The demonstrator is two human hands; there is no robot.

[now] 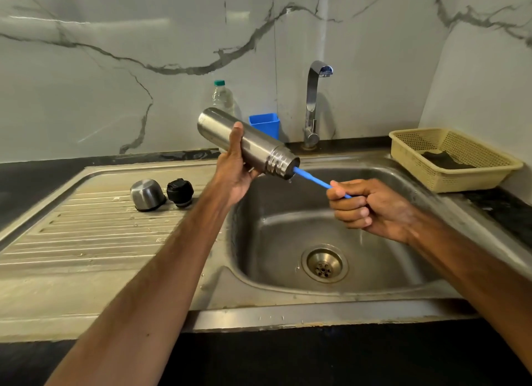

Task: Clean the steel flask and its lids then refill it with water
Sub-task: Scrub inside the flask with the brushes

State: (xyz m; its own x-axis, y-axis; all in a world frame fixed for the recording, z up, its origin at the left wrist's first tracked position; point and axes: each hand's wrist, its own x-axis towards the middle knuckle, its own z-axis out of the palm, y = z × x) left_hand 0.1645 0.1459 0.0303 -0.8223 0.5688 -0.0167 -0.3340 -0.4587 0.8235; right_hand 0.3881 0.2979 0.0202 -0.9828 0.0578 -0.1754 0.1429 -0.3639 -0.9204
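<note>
My left hand [234, 166] grips the steel flask [259, 145] around its middle and holds it tilted over the sink basin [288, 236], mouth down to the right. My right hand [365, 207] grips the blue handle of a brush [313, 179]; its far end is hidden inside the flask's mouth. A drop of water hangs below the mouth. On the draining board [95, 236] stand the steel cup lid [147, 195], upside down, and the black stopper lid [180, 192] beside it.
A chrome tap [312, 103] rises behind the basin, not running. A blue plastic cup [265, 125] and a clear bottle with a green cap [223, 97] stand against the marble wall. A yellow basket [460, 181] with a dark cloth sits at the right. The drain [324, 263] is open.
</note>
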